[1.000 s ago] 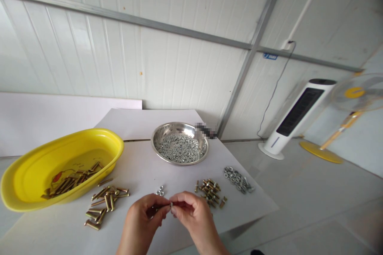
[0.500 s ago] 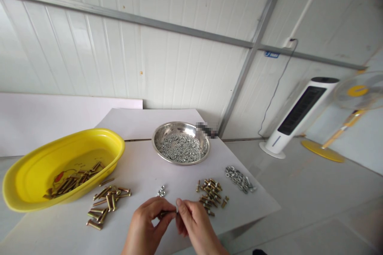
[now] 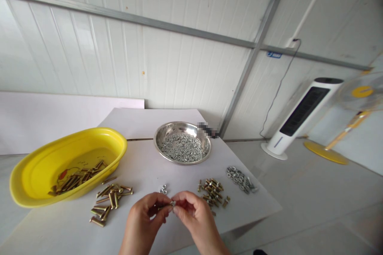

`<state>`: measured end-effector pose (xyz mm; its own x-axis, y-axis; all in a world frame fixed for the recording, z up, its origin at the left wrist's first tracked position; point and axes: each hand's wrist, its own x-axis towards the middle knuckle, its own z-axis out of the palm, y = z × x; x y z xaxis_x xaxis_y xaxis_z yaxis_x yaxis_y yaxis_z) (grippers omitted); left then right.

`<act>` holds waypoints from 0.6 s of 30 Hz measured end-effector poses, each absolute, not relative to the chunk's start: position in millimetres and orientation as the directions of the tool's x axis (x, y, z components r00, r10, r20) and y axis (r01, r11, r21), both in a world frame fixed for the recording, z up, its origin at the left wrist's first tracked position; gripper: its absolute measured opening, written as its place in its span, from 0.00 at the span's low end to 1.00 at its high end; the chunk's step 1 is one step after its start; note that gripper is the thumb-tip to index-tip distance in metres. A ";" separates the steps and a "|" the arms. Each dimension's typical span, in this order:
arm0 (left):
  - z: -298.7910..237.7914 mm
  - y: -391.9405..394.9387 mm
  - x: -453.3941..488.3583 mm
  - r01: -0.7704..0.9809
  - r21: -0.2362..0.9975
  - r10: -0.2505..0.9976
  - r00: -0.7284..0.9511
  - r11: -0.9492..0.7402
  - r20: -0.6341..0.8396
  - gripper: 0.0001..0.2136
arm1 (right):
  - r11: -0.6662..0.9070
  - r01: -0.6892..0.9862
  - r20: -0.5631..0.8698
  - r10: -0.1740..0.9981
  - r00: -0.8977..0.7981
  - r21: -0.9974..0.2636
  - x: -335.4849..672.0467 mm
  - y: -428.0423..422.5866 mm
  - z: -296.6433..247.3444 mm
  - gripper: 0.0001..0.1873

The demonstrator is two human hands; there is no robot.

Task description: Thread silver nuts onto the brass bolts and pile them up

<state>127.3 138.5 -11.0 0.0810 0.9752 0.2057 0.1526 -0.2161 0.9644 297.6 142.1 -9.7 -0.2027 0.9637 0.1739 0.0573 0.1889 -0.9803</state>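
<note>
Left hand (image 3: 143, 212) grip clenched on brass bolt (image 3: 163, 207), right hand (image 3: 196, 212) grip pinching steel nut (image 3: 172, 204), blue wall label (image 3: 273, 54) unreadable

White corrugated panel wall (image 3: 149, 55) fills 9 to 3 o'clock, crossed by a grey metal rail (image 3: 128, 18) and a diagonal metal strip (image 3: 248, 79). At 2 o'clock, a wall socket (image 3: 289, 42) feeds a black cord (image 3: 278, 89) running down the wall. At 3 o'clock stand a white tower fan (image 3: 302, 113) and a blurred pedestal fan (image 3: 360, 93) with a yellow base. A white board (image 3: 60, 121) leans at 9 o'clock. Grey floor (image 3: 302, 215) spreads from 3 to 5 o'clock, beside a white-topped table (image 3: 251, 203).
</note>
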 end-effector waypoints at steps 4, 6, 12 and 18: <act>-2.5 134.5 127.2 0.288 0.902 0.946 0.137 -0.321 0.293 0.02 | 0.101 0.005 0.097 0.966 -0.239 -0.995 298.8 140.3 -8.3 0.15; -0.7 132.6 128.3 0.335 0.872 0.934 0.162 -0.356 0.319 0.03 | 0.094 0.029 0.083 0.962 -0.261 -0.995 298.5 137.7 -5.5 0.16; -2.9 128.7 135.3 0.261 0.898 0.933 0.154 -0.355 0.324 0.03 | 0.091 0.207 0.032 0.962 -0.272 -0.974 296.0 132.5 -11.1 0.31; -2.4 135.6 135.1 0.160 0.959 0.971 0.095 -0.233 0.220 0.06 | 0.132 0.190 0.094 0.976 -0.197 -0.973 299.7 134.4 -2.4 0.23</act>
